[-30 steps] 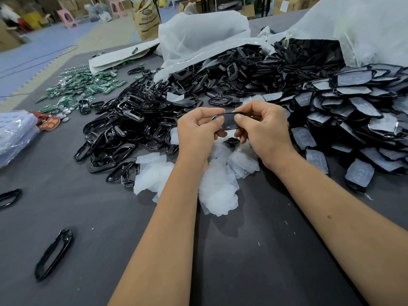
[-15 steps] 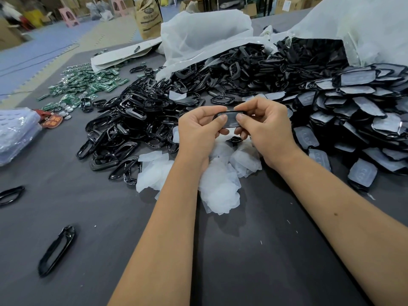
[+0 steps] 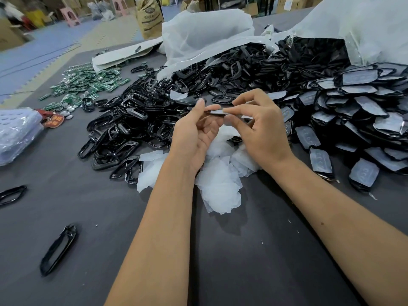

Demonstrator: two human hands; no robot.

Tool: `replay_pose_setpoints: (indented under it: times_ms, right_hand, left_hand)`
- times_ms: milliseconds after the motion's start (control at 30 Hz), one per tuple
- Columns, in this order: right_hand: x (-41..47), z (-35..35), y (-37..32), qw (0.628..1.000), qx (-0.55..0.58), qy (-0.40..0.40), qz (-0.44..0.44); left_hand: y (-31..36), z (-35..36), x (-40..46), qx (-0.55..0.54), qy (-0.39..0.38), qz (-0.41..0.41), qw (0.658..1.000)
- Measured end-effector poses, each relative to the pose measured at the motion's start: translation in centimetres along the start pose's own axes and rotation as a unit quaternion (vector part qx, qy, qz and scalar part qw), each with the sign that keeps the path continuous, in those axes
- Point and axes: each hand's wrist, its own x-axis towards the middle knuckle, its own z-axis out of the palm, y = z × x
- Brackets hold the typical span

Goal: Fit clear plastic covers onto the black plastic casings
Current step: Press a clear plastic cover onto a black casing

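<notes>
1. While green circuit boards (image 3: pixel 88 85) and loose black frames (image 3: pixel 136 120) lie leftward, the left hand (image 3: pixel 196 133) pinches one end of a black casing (image 3: pixel 217 111).
2. Right hand (image 3: pixel 260 131) pinches its other end, above clear covers (image 3: pixel 218 184).
3. Covered casings (image 3: pixel 357 111) pile rightward.

Both forearms reach in from the near edge and meet mid-scene. Left hand (image 3: pixel 196 131) is palm-up-ish, thumb and forefinger pinching, other fingers loosely curled. Right hand (image 3: pixel 259 129) pinches too, knuckles up, its lower fingers spread loosely.
</notes>
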Motion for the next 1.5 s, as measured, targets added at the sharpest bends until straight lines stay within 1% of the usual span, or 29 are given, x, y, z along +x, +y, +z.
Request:
replay_pose_setpoints:
  times_ms: [67,133,200,300,367,400,500,600,667,833,900,1000,1100,1167,1233,1300,1367,1400,1500]
  right_hand:
    - [0.1,-0.1,0.1,0.998,0.049,0.025,0.042]
    - [0.2,-0.4,0.2,0.985,0.133,0.035,0.103]
    - [0.4,-0.6,0.4,0.962,0.220,0.026,0.157]
    - [0.6,-0.7,0.7,0.914,0.332,-0.014,0.235]
    - [0.6,-0.7,0.9,0.885,0.382,-0.034,0.262]
    - [0.6,-0.8,1.0,0.878,0.397,-0.041,0.265]
    - [0.6,-0.9,1.3,0.878,0.404,-0.056,0.250]
    - [0.5,-0.9,1.5,0.881,0.399,-0.057,0.246]
    - [0.5,-0.9,1.6,0.881,0.402,-0.054,0.246]
    - [0.4,-0.8,1.7,0.893,0.391,-0.033,0.220]
    - [0.4,-0.8,1.7,0.890,0.396,-0.029,0.225]
    - [0.5,-0.8,1.5,0.881,0.406,-0.045,0.238]
    - [0.4,-0.8,1.2,0.895,0.379,-0.052,0.228]
    - [0.3,-0.6,1.0,0.924,0.327,-0.025,0.198]
    - [0.1,-0.4,0.8,0.963,0.224,0.027,0.150]
    - [0.0,-0.3,0.8,0.987,0.099,0.073,0.099]
    - [-0.1,-0.3,0.7,0.995,0.013,0.090,0.048]
    - [-0.1,-0.3,0.6,0.996,-0.010,0.090,0.027]
    - [-0.2,-0.1,0.4,0.996,-0.008,0.086,-0.003]
  left_hand:
    - [-0.2,0.2,-0.1,0.017,-0.016,0.006,1.000]
    - [-0.7,0.4,-0.1,0.070,-0.030,0.035,0.997]
    - [-1.1,0.5,-0.2,0.095,-0.029,0.057,0.993]
    - [-1.0,0.6,-0.2,0.110,-0.023,0.065,0.992]
    - [-0.9,0.7,-0.2,0.112,-0.026,0.067,0.991]
    - [-0.9,0.7,-0.2,0.104,-0.023,0.067,0.992]
    - [-0.7,0.8,-0.2,0.080,-0.009,0.064,0.995]
    - [-0.6,0.9,-0.2,0.085,0.004,0.055,0.995]
    - [-0.7,1.0,-0.3,0.090,0.007,0.053,0.995]
    - [-0.9,1.3,-0.3,0.104,0.007,0.056,0.993]
    - [-1.0,1.2,-0.3,0.112,0.009,0.057,0.992]
    - [-1.1,1.1,-0.3,0.127,0.006,0.070,0.989]
    - [-1.3,1.1,-0.3,0.142,-0.005,0.092,0.986]
    - [-1.4,1.1,-0.3,0.159,-0.005,0.101,0.982]
    - [-1.5,1.2,-0.2,0.170,0.008,0.099,0.980]
    - [-1.3,1.2,-0.1,0.151,0.023,0.076,0.985]
    - [-1.1,1.1,-0.1,0.136,0.016,0.058,0.989]
    - [-1.0,1.0,-0.1,0.139,0.007,0.058,0.989]
    - [-1.2,0.8,-0.3,0.151,0.011,0.085,0.985]
